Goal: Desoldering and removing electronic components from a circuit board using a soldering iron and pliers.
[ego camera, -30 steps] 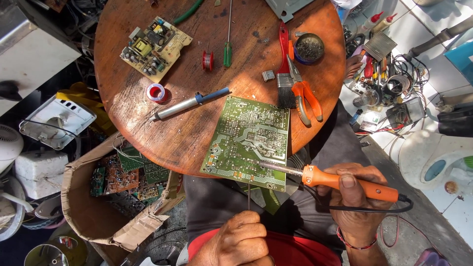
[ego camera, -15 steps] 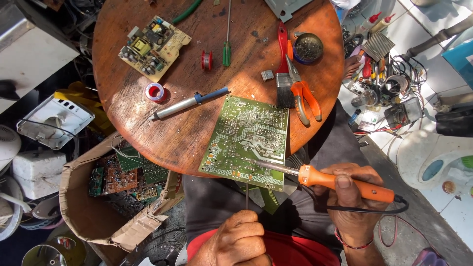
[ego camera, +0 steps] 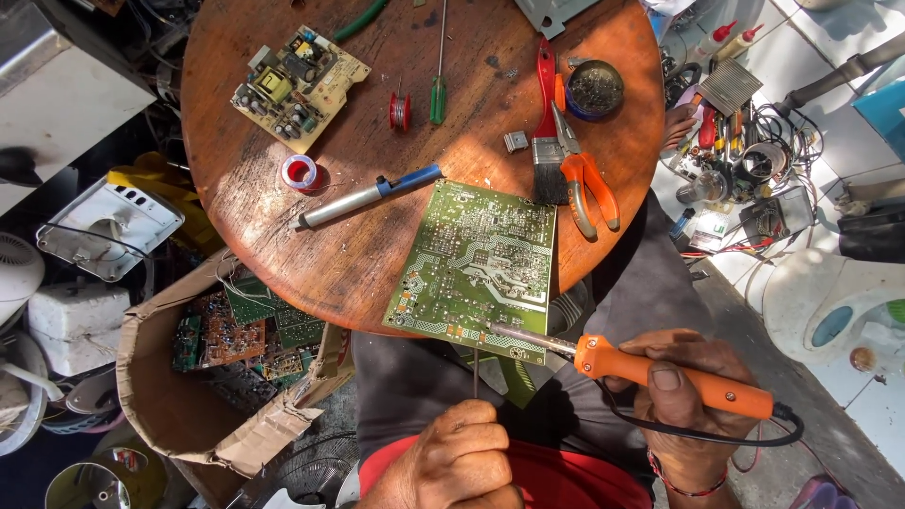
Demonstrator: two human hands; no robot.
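Right hand (ego camera: 688, 396) holds soldering iron (ego camera: 660, 372), tip pointing left at circuit board (ego camera: 476, 269).

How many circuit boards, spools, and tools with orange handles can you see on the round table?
Circuit boards: 2, the green one and the beige one
Spools: 2, red and white
Orange-handled tools: 1, the pliers
Total: 5

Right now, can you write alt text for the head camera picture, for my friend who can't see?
A person's right hand holds an orange soldering iron to the near edge of a green circuit board, while the left hand holds up a thin wire. The board lies on a round wooden table among tools.
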